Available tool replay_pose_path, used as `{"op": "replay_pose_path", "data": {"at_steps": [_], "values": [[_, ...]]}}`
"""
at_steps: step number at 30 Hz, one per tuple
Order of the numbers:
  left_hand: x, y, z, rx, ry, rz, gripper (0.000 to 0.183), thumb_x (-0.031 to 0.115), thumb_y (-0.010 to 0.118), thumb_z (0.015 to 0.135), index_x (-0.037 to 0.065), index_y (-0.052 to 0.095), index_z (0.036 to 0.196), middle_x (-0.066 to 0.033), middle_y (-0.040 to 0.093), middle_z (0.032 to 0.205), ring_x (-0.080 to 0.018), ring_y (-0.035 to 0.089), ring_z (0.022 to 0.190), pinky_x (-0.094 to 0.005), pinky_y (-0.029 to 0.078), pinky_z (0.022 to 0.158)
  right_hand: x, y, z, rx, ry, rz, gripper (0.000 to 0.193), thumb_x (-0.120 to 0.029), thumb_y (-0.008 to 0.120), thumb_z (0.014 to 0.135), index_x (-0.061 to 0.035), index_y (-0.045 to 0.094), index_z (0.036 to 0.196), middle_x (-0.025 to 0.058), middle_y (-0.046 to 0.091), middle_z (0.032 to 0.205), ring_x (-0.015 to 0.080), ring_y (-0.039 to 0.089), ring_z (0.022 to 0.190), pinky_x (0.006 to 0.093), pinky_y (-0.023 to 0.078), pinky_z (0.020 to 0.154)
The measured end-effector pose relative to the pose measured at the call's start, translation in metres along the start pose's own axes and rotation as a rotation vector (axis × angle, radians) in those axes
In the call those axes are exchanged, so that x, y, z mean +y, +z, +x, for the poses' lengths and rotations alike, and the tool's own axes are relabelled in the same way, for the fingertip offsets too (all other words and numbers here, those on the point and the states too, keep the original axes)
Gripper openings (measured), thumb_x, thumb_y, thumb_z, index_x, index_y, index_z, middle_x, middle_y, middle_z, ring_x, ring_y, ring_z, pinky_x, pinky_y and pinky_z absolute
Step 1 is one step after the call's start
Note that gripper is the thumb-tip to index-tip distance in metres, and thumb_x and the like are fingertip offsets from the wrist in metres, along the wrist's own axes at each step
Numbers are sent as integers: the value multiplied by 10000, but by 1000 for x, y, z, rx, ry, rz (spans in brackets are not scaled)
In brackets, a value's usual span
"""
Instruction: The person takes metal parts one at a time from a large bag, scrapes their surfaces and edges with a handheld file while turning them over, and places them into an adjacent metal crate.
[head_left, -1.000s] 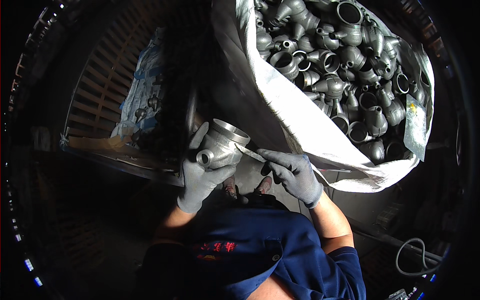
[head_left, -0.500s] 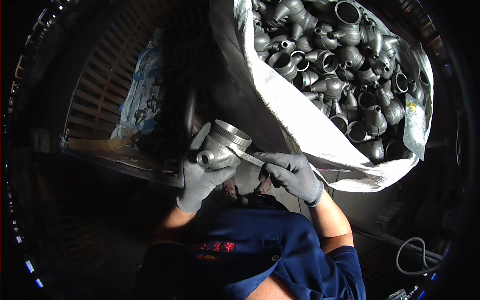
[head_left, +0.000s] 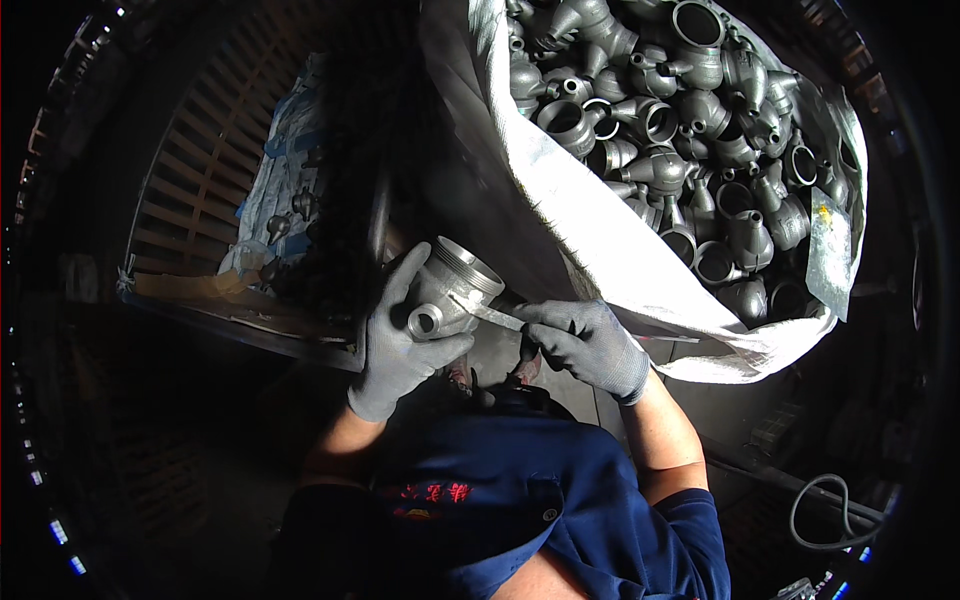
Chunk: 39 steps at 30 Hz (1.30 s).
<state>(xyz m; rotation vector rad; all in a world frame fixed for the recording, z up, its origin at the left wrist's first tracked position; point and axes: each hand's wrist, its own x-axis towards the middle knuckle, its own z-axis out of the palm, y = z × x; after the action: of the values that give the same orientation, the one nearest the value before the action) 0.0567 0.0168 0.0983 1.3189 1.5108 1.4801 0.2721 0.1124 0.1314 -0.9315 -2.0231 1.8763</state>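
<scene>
My left hand, in a grey glove, is closed round a grey metal casting. The casting has a wide ringed mouth facing up and right, and a small round side port facing me. My right hand, gloved the same way, grips a flat file by its dark handle, mostly hidden under the fingers. The pale blade slants up to the left, and its tip touches the casting's side below the ringed mouth.
A large white woven sack, full of similar castings, stands ahead right with a tag on its edge. Ahead left is a slatted crate with blue-white sheeting and several castings inside. A grey cable loop lies at lower right.
The casting has turned slightly in my left hand, its side port shifting to the right. The file's tip has slid a little left and down along the casting.
</scene>
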Motion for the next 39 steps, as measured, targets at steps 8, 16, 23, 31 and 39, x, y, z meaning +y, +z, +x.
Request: {"op": "replay_pose_path", "data": {"at_steps": [8,16,23,31,39], "values": [[2,0,0,31,-91,-101,876,53,827,564,-15,428,1341,-124,560,1172,-192,570,1043,-328,462,930,0,-1,-7,89,-44,212,393,-57,557,879,4,552,1266,66,648,1009,81,599,809,227,498,714],[13,13,-1,-80,-230,-510,880,-70,779,652,4,325,1402,-113,548,1209,-186,575,1077,-299,484,935,6,30,23,233,-76,341,419,-88,691,822,41,574,1203,41,651,1015,59,560,805,204,468,726],[-1,20,-8,-65,-38,-145,925,23,816,625,-35,302,1392,-173,508,1244,-227,539,1122,-359,446,966,-1,32,30,260,41,362,239,-128,695,849,22,636,1026,26,654,887,56,570,814,229,486,734],[-3,8,-2,22,155,124,926,53,834,586,-54,348,1367,-186,461,1283,-273,491,1182,-373,402,1009,-3,36,39,188,-41,351,297,-112,669,861,43,600,1104,38,648,958,73,571,873,243,483,785],[-1,8,-3,8,52,1,868,69,816,628,-47,366,1361,-192,458,1308,-256,523,1150,-377,447,966,-7,39,39,232,-37,272,363,-133,695,837,35,598,1144,-2,638,843,37,558,744,195,466,652]]}}
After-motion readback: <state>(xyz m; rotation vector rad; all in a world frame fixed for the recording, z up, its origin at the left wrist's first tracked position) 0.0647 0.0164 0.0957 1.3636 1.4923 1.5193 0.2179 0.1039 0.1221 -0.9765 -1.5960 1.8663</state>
